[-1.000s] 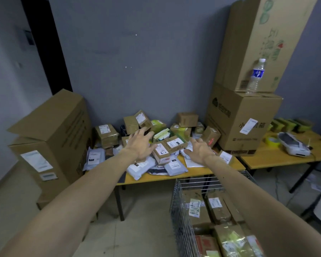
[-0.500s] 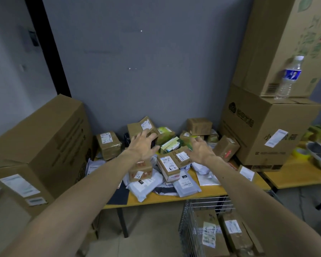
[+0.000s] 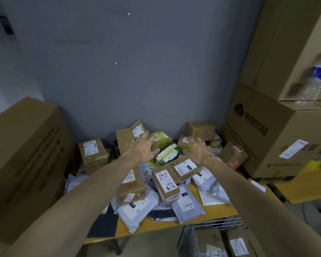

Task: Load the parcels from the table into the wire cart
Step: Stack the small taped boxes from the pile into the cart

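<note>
two stacked cartons are set at the right end of the table, and another large carton is stood beyond its left end. the middle of the table is covered by the parcels: brown boxes are heaped toward the back edge against the wall, and grey mailer bags are spread along the front edge, one or two hanging over it. the wire cart is parked just below the front edge toward the right corner, with a few boxes already held in it. most of the load is judged to be left on the table.

a green and yellow parcel is lodged at a tilt in the heap near the back edge, between two outstretched hands. the left hand and the right hand are both spread wide, and nothing is gripped by either. whether cardboard is touched by the fingertips cannot be told.

the risk is judged to lie in the heap. if that parcel is pulled from among leaning boxes, the box marked 1-2 and its neighbours may be tipped forward. the slick bags may then be pushed off the front edge and missed by the cart. a water bottle is stood on the lower carton and may be toppled if that stack is knocked.
</note>
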